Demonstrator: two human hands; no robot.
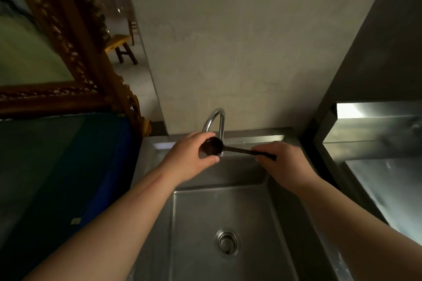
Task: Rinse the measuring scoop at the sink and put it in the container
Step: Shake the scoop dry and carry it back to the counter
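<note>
Scoop: the measuring scoop (211,145) — dark, round bowl, thin straight handle — is held under the faucet (215,121) above the sink (269,207).
Left hand (190,157): fingers curled around the bowl.
Right hand (282,163): handle pinched — far right end.

The sink (228,210) basin lies open below, bare but for its drain (227,243) at the bottom. At the back rim the curved faucet (215,122) stands close against the wall (239,52), barring the way there. A steel shelf (374,134) closes the right side and a blue panel (109,166) the left.
</note>
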